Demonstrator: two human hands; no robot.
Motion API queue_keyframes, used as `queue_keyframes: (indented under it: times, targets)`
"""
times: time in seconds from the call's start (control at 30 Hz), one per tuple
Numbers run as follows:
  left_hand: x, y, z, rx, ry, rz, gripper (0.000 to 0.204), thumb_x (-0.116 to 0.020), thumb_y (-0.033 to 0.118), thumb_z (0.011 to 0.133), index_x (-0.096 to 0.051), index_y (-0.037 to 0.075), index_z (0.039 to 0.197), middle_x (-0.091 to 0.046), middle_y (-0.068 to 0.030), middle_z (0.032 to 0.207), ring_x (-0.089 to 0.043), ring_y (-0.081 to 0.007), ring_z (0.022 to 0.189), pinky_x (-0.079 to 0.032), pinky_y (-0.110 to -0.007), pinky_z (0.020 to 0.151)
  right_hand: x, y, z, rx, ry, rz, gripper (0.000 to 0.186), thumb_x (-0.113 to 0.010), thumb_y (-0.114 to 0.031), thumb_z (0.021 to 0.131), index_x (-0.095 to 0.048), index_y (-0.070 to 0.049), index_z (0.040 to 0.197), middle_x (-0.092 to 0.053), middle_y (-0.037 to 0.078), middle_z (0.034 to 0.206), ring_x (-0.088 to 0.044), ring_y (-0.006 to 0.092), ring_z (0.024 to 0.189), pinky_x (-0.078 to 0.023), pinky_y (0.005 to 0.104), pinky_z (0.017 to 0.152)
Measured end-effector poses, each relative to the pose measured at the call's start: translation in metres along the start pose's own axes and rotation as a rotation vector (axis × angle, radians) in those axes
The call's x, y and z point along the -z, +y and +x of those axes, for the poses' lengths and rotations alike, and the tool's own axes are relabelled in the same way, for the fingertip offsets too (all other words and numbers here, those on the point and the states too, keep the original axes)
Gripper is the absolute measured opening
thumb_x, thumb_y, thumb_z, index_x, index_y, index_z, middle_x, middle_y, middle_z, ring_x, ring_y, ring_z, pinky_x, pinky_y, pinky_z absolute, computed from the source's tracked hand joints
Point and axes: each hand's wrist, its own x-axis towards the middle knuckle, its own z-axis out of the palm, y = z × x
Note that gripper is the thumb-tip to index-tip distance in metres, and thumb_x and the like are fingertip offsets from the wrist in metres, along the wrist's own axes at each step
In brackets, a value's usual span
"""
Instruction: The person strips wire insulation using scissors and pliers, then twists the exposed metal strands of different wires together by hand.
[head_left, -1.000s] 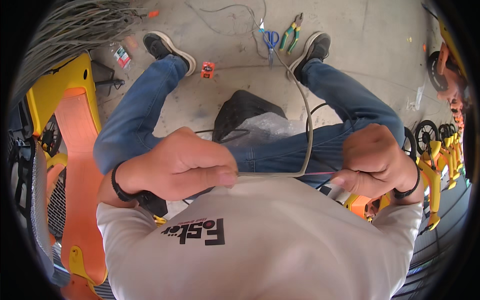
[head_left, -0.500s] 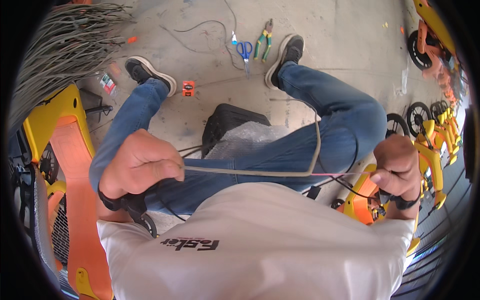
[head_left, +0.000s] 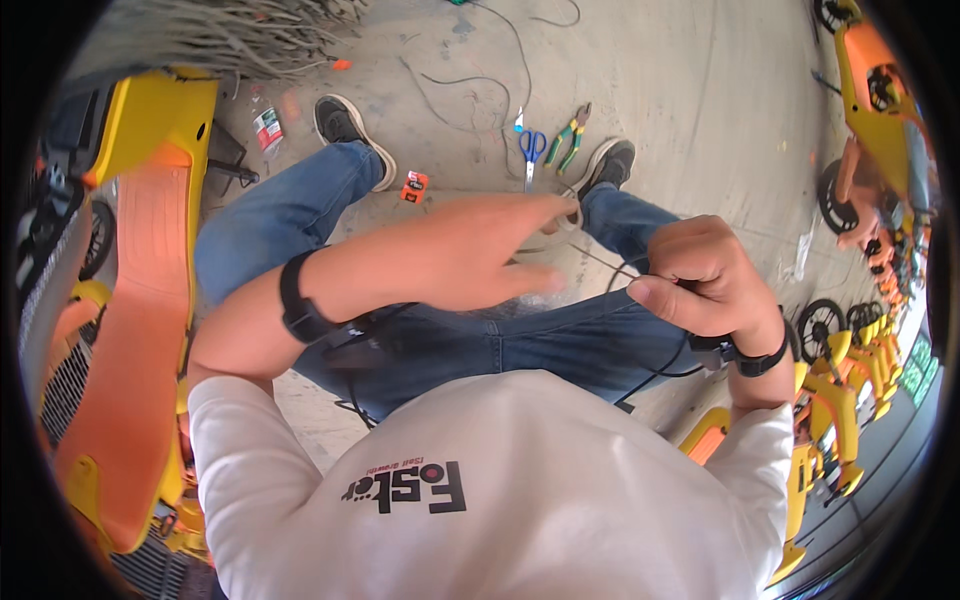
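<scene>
My left hand reaches across to the right, blurred a little, with thumb and fingers apart and nothing gripped between them. Right by its fingertips is a pale grey cable, part of it curled behind the fingers; whether they touch it I cannot tell. The cable leads to my right hand, which is closed in a pinch on it above my right knee. The pinched end is hidden by the fingers. Both wrists wear black straps with small devices.
On the floor ahead lie blue-handled scissors, green-and-yellow pliers, loose cable and a small orange packet. A heap of grey cables is far left. Yellow-and-orange scooters stand left and right.
The stretched cable and its pink strand no longer span between my hands. My left hand has let go and swung right; my right hand has moved inward and up. The view has shifted too.
</scene>
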Motion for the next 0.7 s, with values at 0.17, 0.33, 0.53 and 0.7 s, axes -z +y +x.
queue_keyframes:
  times: [0.17,0.33,0.53,0.7]
  targets:
    - [0.002,0.007,0.027,0.147,-0.130,0.040,0.040,-0.057,0.035,0.087,-0.055,-0.001,0.104,-0.065,-0.0153,0.087,-0.062,-0.0283,0.082,-0.047,-0.036,0.073,-0.006,-0.016,-0.002,-0.026,0.048,-0.003,0.038,-0.067,-0.008,0.077,-0.039,-0.002,0.052,-0.034,0.006,0.048,-0.032,0.0214,0.043,-0.024,0.0333,0.042]
    - [0.001,0.005,0.026,0.290,-0.215,-0.321,0.036,-0.055,0.033,0.091,-0.056,-0.001,0.102,-0.064,-0.0119,0.090,-0.062,-0.0211,0.087,-0.047,-0.031,0.077,-0.008,-0.021,-0.008,-0.018,0.203,-0.006,0.039,-0.065,-0.008,0.080,-0.036,-0.003,0.054,-0.033,0.003,0.049,-0.029,0.0147,0.044,-0.023,0.0304,0.042]
    - [0.003,0.000,0.021,0.135,-0.281,-0.552,0.027,-0.050,0.018,0.093,-0.053,-0.003,0.111,-0.063,-0.0085,0.086,-0.061,-0.0153,0.088,-0.048,-0.029,0.079,-0.007,-0.016,-0.012,-0.094,0.365,-0.012,0.038,-0.062,-0.011,0.084,-0.039,-0.003,0.055,-0.035,-0.001,0.051,-0.029,0.0074,0.049,-0.024,0.0265,0.043]
    - [0.012,0.000,0.024,0.222,-0.095,-0.482,0.026,-0.046,0.013,0.094,-0.053,-0.003,0.113,-0.064,-0.0092,0.085,-0.061,-0.0132,0.081,-0.047,-0.029,0.074,0.002,0.027,-0.003,-0.469,0.394,-0.094,0.036,-0.059,-0.024,0.090,-0.058,-0.001,0.063,-0.040,-0.006,0.053,-0.033,0.0050,0.053,-0.028,0.0235,0.047]
